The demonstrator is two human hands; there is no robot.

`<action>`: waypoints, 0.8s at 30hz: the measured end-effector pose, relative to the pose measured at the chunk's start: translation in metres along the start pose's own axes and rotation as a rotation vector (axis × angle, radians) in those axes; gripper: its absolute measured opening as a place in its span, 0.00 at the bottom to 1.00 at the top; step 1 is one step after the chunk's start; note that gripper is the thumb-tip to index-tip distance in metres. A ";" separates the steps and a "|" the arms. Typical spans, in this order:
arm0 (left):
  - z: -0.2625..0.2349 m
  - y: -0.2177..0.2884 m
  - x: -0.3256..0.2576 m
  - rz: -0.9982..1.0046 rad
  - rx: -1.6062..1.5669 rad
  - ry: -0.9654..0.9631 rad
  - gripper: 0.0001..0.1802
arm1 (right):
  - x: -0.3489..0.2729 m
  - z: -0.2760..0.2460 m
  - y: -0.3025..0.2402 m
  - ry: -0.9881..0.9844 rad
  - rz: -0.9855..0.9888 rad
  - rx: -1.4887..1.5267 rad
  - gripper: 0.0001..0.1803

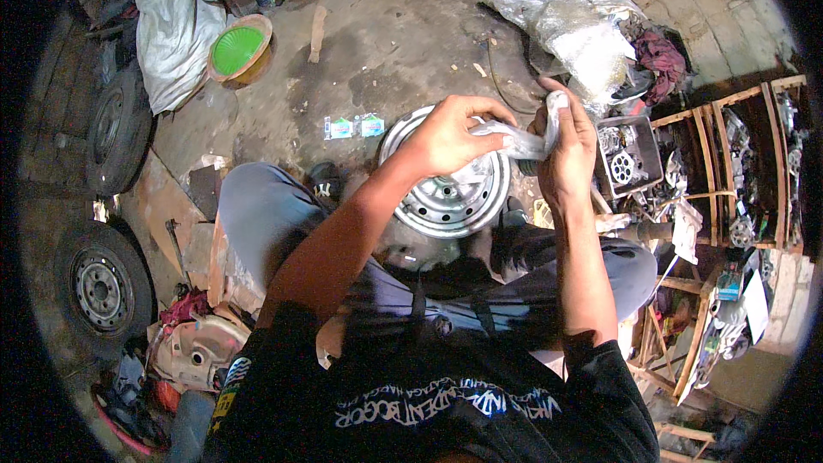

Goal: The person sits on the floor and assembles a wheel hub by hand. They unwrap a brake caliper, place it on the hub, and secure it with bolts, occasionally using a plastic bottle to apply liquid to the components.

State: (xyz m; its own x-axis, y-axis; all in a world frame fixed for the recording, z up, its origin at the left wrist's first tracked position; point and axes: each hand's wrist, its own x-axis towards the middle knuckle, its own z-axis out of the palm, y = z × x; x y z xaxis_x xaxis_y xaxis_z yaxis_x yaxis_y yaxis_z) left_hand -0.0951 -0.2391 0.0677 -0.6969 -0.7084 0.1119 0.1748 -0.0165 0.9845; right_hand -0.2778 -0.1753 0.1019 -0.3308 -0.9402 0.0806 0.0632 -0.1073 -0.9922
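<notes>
Both hands are raised above a silver steel wheel rim (450,210) that lies flat on the floor between my knees. A whitish-grey, smooth, bent piece (523,147) stretches between them; I cannot make out its exact kind. My left hand (454,133) pinches its left end between thumb and fingers. On the other side my right hand (567,144) is closed around its upper right part, the thumb pressed along it. Something pale (471,171) shows on the rim below my left hand, partly hidden.
Two small printed packets (353,126) lie beyond the rim. At right are a grey bin of metal parts (630,154) and a wooden shelf (729,167). A green-lined basin (238,50) stands far left, tyres (103,287) at left, and plastic sheeting (579,39) far right.
</notes>
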 end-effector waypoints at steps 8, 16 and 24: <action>-0.001 0.006 -0.005 -0.007 -0.104 0.015 0.15 | -0.007 -0.013 0.012 -0.010 -0.070 -0.234 0.12; 0.035 -0.090 -0.050 -0.119 -0.007 0.382 0.14 | -0.001 -0.009 0.042 -0.429 -0.032 -0.724 0.22; 0.070 -0.180 -0.079 -0.455 -0.427 0.765 0.13 | -0.007 -0.032 0.140 -0.420 0.103 -0.796 0.11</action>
State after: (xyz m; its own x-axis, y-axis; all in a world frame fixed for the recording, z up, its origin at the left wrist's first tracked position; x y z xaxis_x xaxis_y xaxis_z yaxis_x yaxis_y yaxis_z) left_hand -0.1202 -0.1307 -0.1088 -0.1489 -0.8341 -0.5312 0.3423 -0.5474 0.7637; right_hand -0.2968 -0.1731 -0.0408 0.0213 -0.9901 -0.1390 -0.6483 0.0922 -0.7558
